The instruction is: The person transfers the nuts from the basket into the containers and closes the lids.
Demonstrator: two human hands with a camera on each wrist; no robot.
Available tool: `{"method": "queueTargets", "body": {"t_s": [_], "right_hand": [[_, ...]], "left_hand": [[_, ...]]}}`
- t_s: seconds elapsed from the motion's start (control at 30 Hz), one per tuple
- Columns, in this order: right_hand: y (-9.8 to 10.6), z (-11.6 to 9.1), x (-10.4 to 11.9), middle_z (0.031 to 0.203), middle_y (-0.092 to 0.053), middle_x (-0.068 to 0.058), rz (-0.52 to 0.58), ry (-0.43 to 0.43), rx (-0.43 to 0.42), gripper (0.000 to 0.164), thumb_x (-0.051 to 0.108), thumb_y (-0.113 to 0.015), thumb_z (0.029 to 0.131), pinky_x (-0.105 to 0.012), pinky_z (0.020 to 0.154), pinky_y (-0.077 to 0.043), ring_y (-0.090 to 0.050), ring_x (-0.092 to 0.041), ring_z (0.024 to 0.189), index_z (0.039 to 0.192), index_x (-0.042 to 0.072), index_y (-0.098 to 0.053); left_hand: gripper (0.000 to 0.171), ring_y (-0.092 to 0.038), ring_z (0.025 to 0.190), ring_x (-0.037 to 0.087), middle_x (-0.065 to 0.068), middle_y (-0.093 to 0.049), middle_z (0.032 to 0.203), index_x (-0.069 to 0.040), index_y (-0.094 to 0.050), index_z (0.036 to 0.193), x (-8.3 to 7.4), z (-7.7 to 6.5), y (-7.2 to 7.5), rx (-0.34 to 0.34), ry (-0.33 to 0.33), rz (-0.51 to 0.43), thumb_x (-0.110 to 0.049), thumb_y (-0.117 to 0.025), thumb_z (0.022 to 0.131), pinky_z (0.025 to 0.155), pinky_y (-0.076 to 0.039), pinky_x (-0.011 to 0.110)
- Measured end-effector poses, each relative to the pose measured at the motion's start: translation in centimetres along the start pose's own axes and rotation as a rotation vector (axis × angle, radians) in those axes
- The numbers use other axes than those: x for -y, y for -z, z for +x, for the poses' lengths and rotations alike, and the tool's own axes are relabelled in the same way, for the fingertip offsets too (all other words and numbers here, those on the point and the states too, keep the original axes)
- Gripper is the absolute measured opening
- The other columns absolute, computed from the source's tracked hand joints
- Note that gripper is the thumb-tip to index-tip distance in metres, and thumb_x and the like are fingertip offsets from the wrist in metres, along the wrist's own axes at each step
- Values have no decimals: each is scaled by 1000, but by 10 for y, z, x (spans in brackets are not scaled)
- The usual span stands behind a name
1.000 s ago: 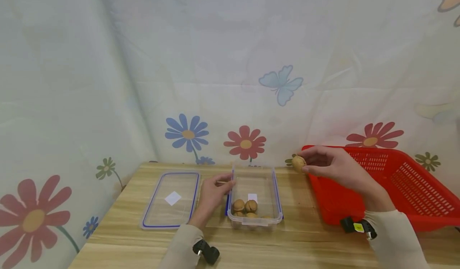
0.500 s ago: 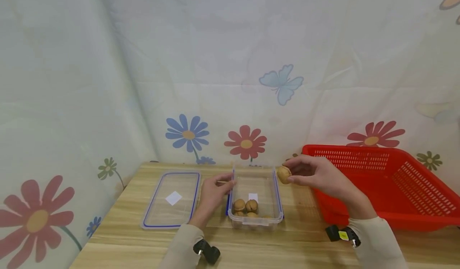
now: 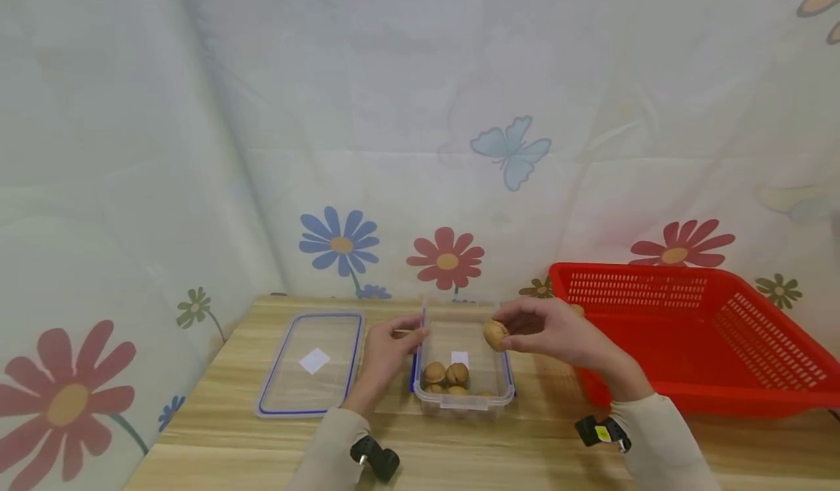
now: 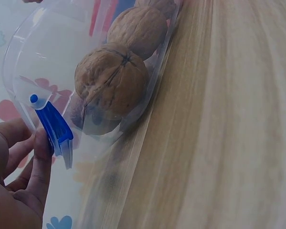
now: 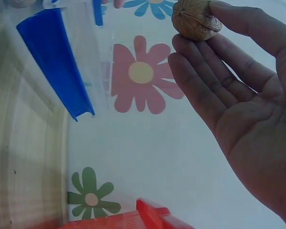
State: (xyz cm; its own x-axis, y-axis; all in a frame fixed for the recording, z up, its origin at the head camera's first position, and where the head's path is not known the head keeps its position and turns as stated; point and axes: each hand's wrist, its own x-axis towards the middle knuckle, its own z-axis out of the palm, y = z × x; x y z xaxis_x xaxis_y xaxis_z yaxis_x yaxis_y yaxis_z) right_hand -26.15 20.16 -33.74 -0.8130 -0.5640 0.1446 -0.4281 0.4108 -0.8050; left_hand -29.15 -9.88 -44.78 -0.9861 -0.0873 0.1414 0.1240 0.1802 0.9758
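Note:
My right hand (image 3: 547, 330) pinches a walnut (image 3: 495, 335) between thumb and fingertips, over the right side of a clear plastic container (image 3: 466, 405). In the right wrist view, that walnut (image 5: 196, 19) sits at the fingertips with the palm facing the camera. Several walnuts (image 3: 446, 376) lie at the container's near end. My left hand (image 3: 387, 352) grips the container's left side by its rim. In the left wrist view, the fingers (image 4: 40, 162) are beside a blue latch (image 4: 55, 126), and walnuts (image 4: 112, 78) show through the clear wall.
The clear lid (image 3: 278, 381) with a blue seal lies on the wooden table (image 3: 216, 418) left of the container. A red perforated basket (image 3: 709, 396) stands on the right. A floral curtain (image 3: 394, 111) hangs behind the table.
My right hand has carried the walnut left and downward, from beside the red basket to over the container's right side. The left hand and container have stayed in place.

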Motion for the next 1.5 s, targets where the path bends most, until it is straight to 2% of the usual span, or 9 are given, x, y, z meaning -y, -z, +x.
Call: {"method": "queueTargets", "body": {"t_s": [0.3,0.47,0.73,0.93,1.17,1.5], "right_hand": [[-16,11,-13,112,-75,-4,-31,-6,75,33,13,-83,94,-30,89,-63,-72,-23,102,124,4,-73],[-24,16,-18,109,-75,0,-70,-7,100,29,11,-84,93,-30,90,-63,-72,-20,99,120,7,-75],[-35,19,-21,105,-74,2,-108,23,117,25,7,-84,92,-33,87,-64,-71,-16,95,115,6,-76],[-41,22,-19,104,-74,3,-163,26,128,24,6,-84,91,-36,87,-64,-70,-14,93,114,5,-77],[-50,25,-17,105,-73,0,-228,52,165,24,3,-85,89,-32,86,-64,-70,-14,92,112,2,-76],[-56,27,-15,101,-72,1,-349,89,195,21,2,-85,88,-36,85,-64,-68,-17,90,108,4,-79]], "left_hand": [[30,-75,89,25,18,-77,111,4,-76,122,-2,-5,3,9,-13,-44,-9,-80,96,74,-65,31],[31,-75,87,23,20,-77,112,6,-76,122,-2,-6,3,8,-30,-53,-9,-80,96,73,-65,32],[28,-74,86,18,17,-78,110,4,-77,122,0,-5,3,10,0,-51,-7,-80,96,74,-65,29],[30,-75,87,21,17,-77,109,5,-76,122,-1,-4,2,10,3,-59,-8,-80,96,77,-66,34],[32,-75,88,25,19,-77,112,5,-76,123,0,-5,2,3,-4,-59,-10,-81,96,78,-66,41],[29,-75,86,21,16,-77,111,4,-77,122,-3,-2,1,11,4,-52,-8,-81,95,75,-65,29]]}}
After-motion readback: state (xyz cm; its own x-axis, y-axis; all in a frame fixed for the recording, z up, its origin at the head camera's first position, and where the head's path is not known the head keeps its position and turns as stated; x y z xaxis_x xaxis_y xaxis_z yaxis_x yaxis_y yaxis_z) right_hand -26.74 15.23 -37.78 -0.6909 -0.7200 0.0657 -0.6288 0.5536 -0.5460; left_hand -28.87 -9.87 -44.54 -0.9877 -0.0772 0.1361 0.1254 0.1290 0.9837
